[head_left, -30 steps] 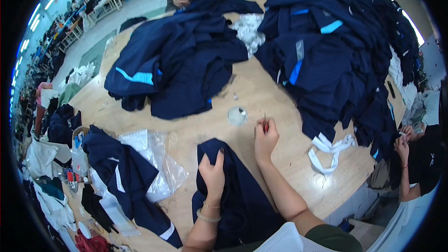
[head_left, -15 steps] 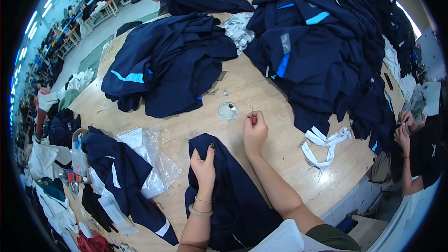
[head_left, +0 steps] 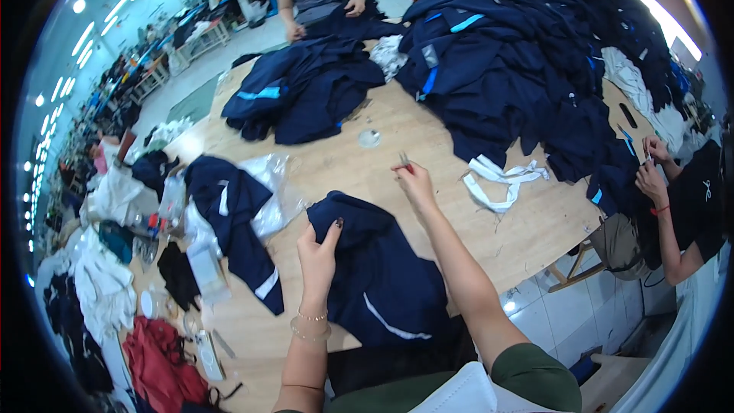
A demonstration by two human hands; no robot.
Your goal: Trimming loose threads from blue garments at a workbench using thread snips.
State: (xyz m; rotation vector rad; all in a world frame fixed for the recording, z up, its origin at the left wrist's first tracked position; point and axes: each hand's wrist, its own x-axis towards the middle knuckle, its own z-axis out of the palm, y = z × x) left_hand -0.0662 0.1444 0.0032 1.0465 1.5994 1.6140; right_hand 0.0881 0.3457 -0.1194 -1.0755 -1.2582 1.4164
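Observation:
A navy garment (head_left: 382, 264) with a thin white stripe lies over the table's near edge in front of me. My left hand (head_left: 316, 260) is closed on its upper left part, with the thumb on top of the cloth. Off to the right of the garment, my right hand (head_left: 417, 185) is raised over the table and wrapped round small red-handled thread snips (head_left: 405, 160). The metal tips of the snips point up and away from me. Farther off, a small round clear dish (head_left: 369, 138) sits on the wood.
Large navy garment piles (head_left: 505, 84) (head_left: 306, 84) cover the far side of the wooden table (head_left: 336, 160). A white strip of cloth (head_left: 497, 183) lies at right. To the left are another navy garment (head_left: 237, 206), plastic bags (head_left: 279, 191), a phone (head_left: 208, 356) and a red bag (head_left: 162, 363). Co-workers stand around.
My view has tilted up and shifted, showing more of the far people. The garment has been spread out, baring its white stripe. The snips now show more clearly in my right hand.

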